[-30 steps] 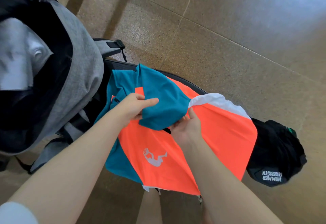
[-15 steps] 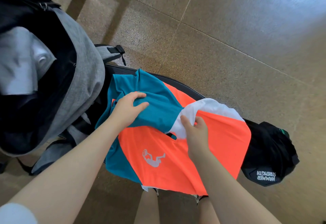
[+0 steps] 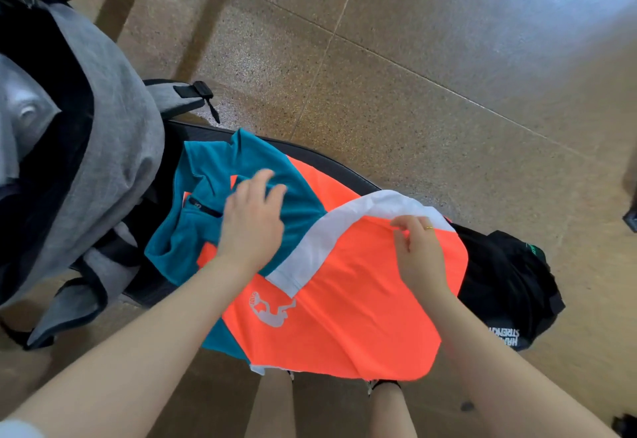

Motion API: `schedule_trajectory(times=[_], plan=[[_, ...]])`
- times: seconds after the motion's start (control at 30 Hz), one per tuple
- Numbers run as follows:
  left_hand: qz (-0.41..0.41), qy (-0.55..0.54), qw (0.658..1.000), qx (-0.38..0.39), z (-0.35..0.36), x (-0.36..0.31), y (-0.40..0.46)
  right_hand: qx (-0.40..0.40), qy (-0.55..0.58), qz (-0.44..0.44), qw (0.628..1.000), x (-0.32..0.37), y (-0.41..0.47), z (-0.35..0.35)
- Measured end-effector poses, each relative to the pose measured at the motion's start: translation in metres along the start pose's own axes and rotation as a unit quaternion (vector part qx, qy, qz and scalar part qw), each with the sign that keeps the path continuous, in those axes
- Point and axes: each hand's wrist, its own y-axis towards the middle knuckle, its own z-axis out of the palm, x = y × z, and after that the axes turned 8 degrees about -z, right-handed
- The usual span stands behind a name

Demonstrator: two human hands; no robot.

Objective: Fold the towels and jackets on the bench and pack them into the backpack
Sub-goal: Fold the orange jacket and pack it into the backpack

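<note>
Left hand [image 3: 253,227] now flat, fingers spread on teal part of jacket [image 3: 344,317], right hand [image 3: 418,255] has moved right, pinching orange fold, white band now exposed, desk [image 3: 331,165] beneath.

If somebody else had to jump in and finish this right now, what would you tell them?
Left hand: open, fingers resting flat on the teal part of the jacket.
Right hand: pinching the jacket's orange edge by the white stripe.
The jacket lies spread on the bench, only partly folded. The backpack stands open at the left. A black garment lies bunched at the right, unfolded.
Left to do: finish folding this jacket, fold the black garment, pack both.
</note>
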Motion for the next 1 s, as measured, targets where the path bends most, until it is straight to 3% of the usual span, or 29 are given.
schedule_trajectory(times=[0.07, 0.13, 0.2, 0.27, 0.33, 0.47, 0.63, 0.7, 0.83, 0.9, 1.0], plan=[[0.095, -0.058, 0.994, 0.024, 0.007, -0.029, 0.009, 0.029, -0.027, -0.047, 0.998, -0.015, 0.013, -0.009], [0.136, -0.086, 0.985, 0.066, 0.02, -0.064, 0.018, 0.074, -0.035, -0.105, 0.991, -0.024, 0.03, -0.015], [0.121, -0.101, 0.981, 0.114, 0.033, -0.093, 0.026, 0.128, -0.046, -0.163, 0.977, -0.032, 0.05, -0.017], [0.053, -0.071, 0.985, 0.146, 0.045, -0.109, 0.031, 0.198, -0.066, -0.175, 0.962, -0.035, 0.07, -0.016], [0.012, -0.055, 0.992, 0.113, 0.052, -0.115, 0.028, 0.239, -0.082, -0.167, 0.953, -0.037, 0.09, -0.018], [0.032, -0.08, 0.995, 0.052, 0.064, -0.112, 0.021, 0.248, -0.188, -0.152, 0.938, -0.057, 0.11, -0.035], [0.01, -0.11, 0.991, 0.081, 0.057, -0.117, 0.015, 0.305, -0.162, -0.122, 0.931, -0.086, 0.095, -0.07], [-0.009, -0.11, 0.989, 0.095, 0.054, -0.12, 0.014, 0.222, -0.244, -0.195, 0.924, -0.095, 0.084, -0.081], [-0.014, -0.098, 0.988, 0.12, 0.05, -0.121, 0.009, -0.067, -0.314, -0.375, 0.869, -0.12, 0.047, -0.093], [-0.019, -0.073, 0.989, 0.13, 0.05, -0.117, 0.004, -0.119, -0.341, -0.39, 0.847, -0.133, 0.018, -0.096], [0.001, -0.043, 0.989, 0.138, 0.056, -0.11, -0.003, -0.107, -0.375, -0.377, 0.84, -0.16, -0.028, -0.086]])
